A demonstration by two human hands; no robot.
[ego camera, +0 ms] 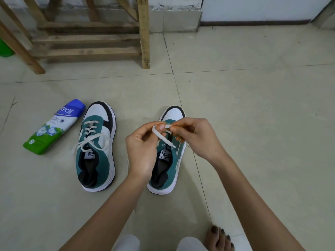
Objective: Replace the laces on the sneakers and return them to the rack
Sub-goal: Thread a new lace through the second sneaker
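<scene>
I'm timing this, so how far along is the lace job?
Done: left sneaker looks laced and tied. In hand: both hands, left hand and right hand, hold the lace over the right sneaker. Left: finish lacing, then both go to the rack.

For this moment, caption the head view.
Both hands work a white lace over the right sneaker; left sneaker already laced.

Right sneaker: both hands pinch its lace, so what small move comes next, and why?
Probably thread the lace end into the next open eyelet: the left hand and right hand hold it above the right sneaker, while the left sneaker is already tied.
</scene>
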